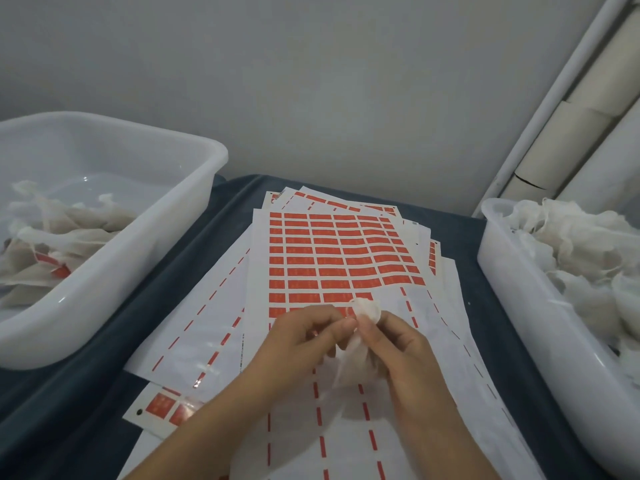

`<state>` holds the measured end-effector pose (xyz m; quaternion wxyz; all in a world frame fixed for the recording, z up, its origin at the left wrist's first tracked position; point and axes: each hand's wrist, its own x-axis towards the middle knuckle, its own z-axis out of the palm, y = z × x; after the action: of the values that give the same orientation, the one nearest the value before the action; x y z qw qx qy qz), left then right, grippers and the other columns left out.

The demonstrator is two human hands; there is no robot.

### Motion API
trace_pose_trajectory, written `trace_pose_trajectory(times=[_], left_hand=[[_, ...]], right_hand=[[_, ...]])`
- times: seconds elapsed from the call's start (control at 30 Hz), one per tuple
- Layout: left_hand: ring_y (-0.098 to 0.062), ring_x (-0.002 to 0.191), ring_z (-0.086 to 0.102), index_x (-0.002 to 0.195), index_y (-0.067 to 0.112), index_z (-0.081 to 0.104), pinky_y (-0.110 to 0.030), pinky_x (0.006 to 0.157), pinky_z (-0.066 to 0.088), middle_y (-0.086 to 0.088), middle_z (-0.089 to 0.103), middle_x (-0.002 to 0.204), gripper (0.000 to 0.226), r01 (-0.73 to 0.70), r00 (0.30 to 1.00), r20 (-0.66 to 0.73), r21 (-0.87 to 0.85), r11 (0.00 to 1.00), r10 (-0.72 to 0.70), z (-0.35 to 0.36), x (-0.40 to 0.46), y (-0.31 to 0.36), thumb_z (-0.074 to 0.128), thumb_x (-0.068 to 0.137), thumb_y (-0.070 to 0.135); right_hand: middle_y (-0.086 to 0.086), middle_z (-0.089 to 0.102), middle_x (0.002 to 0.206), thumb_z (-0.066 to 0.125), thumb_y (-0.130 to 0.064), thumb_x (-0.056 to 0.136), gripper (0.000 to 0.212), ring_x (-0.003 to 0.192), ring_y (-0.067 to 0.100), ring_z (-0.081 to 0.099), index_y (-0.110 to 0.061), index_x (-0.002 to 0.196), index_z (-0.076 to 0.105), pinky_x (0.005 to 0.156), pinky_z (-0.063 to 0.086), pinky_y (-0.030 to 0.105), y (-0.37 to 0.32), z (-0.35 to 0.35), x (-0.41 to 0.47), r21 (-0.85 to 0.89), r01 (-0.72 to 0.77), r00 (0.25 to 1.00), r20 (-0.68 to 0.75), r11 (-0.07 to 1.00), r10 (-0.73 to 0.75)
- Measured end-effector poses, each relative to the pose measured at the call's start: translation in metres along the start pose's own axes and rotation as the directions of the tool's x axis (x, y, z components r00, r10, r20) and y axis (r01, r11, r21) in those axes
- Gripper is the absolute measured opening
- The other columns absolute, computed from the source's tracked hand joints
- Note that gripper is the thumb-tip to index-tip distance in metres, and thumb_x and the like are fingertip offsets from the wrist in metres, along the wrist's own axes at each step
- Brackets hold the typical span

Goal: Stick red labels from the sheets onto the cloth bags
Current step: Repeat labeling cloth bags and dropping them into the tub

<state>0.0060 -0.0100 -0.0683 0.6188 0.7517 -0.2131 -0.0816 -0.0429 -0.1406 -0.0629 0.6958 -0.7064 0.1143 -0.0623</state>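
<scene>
Both hands are up over the sheets: the left hand point(304, 336) and right hand point(398, 344) pinch a small, crumpled white gauzy cloth bag point(363, 317) between fingertips, its thin fabric trailing down between the palms. Under it lies the top white sheet of red rectangular labels point(332, 251), lower rows peeled away, on a spread of used sheets. Left, a translucent plastic tub point(114, 237) with labelled bags; right, another tub point(512, 271) heaped with plain bags.
</scene>
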Motion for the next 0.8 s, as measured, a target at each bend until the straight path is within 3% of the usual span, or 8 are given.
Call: trace_pose_trajectory(times=[0.1,0.2,0.3,0.4,0.5,0.63,0.7,0.8], left_hand=[[-0.003,0.057,0.056,0.063,0.027,0.068,-0.011,0.059,0.048,0.010,0.062,0.062,0.032,0.112,0.994,0.022,-0.209,0.972,-0.109,-0.008,0.001,0.001,0.051,0.068,0.054],[-0.005,0.053,0.053,0.060,0.020,0.068,-0.014,0.057,0.047,0.002,0.059,0.059,0.030,0.204,0.978,0.063,-0.480,0.853,-0.198,-0.019,0.003,0.003,0.054,0.073,0.043],[-0.008,0.052,0.055,0.062,0.016,0.068,-0.017,0.058,0.049,-0.002,0.059,0.060,0.026,0.187,0.974,0.034,-0.680,0.709,-0.223,-0.023,0.007,0.002,0.056,0.074,0.034],[-0.012,0.050,0.053,0.071,0.010,0.067,-0.021,0.056,0.051,-0.005,0.057,0.060,0.019,0.125,0.964,-0.037,-0.810,0.573,-0.262,-0.025,0.011,-0.002,0.059,0.077,0.026],[-0.015,0.058,0.063,0.087,0.009,0.064,-0.024,0.060,0.054,-0.005,0.064,0.068,0.023,0.105,0.958,-0.044,-0.865,0.490,-0.283,-0.021,0.011,-0.004,0.061,0.076,0.029],[-0.020,0.095,0.068,0.075,0.026,0.073,-0.033,0.079,0.054,-0.002,0.072,0.098,0.024,0.211,0.967,0.084,-0.797,0.566,-0.242,-0.015,0.005,0.002,0.059,0.073,0.045],[-0.017,0.081,0.070,0.077,0.024,0.074,-0.032,0.079,0.054,-0.001,0.072,0.081,0.025,0.175,0.971,0.043,-0.796,0.580,-0.233,-0.016,0.004,0.009,0.058,0.074,0.043],[-0.010,0.054,0.061,0.076,0.025,0.076,-0.017,0.069,0.051,0.005,0.061,0.055,0.033,0.103,0.958,-0.151,-0.614,0.783,-0.245,-0.021,0.006,0.020,0.056,0.065,0.050]], right_hand=[[-0.022,0.069,0.086,0.058,-0.047,0.067,0.038,0.083,-0.008,0.062,-0.028,0.099,0.065,0.057,0.047,0.004,-0.001,0.002,0.000,0.018,-0.034,0.998,0.059,0.999,0.033],[-0.032,0.065,0.090,0.059,-0.044,0.067,0.035,0.085,-0.011,0.061,-0.038,0.100,0.064,0.060,0.048,0.006,0.000,0.001,0.000,0.105,-0.098,0.991,0.098,0.990,0.088],[-0.041,0.060,0.094,0.058,-0.047,0.069,0.034,0.094,-0.007,0.059,-0.058,0.101,0.059,0.067,0.050,0.007,0.000,0.002,-0.002,0.101,-0.088,0.987,0.143,0.991,0.073],[-0.039,0.055,0.109,0.058,-0.049,0.069,0.040,0.106,0.002,0.055,-0.065,0.105,0.051,0.079,0.049,0.013,-0.001,0.007,-0.001,0.087,-0.086,0.985,0.159,0.993,0.071],[-0.049,0.054,0.094,0.055,-0.051,0.071,0.039,0.092,-0.014,0.056,-0.067,0.106,0.048,0.069,0.047,0.006,0.002,0.009,0.000,0.003,-0.082,0.980,0.184,0.997,0.080],[-0.041,0.059,0.098,0.052,-0.054,0.073,0.029,0.095,-0.009,0.058,-0.059,0.100,0.057,0.068,0.048,0.007,0.001,0.002,-0.003,-0.080,-0.089,0.984,0.147,0.993,0.100],[-0.037,0.056,0.106,0.049,-0.059,0.072,0.025,0.102,-0.003,0.057,-0.056,0.095,0.059,0.077,0.047,0.012,0.001,-0.004,0.000,-0.201,-0.054,0.998,0.006,0.978,0.056],[-0.022,0.047,0.129,0.053,-0.056,0.078,0.037,0.118,0.009,0.047,-0.046,0.114,0.047,0.100,0.042,0.036,0.000,-0.030,0.013,-0.579,-0.042,0.952,-0.270,0.814,-0.143]])
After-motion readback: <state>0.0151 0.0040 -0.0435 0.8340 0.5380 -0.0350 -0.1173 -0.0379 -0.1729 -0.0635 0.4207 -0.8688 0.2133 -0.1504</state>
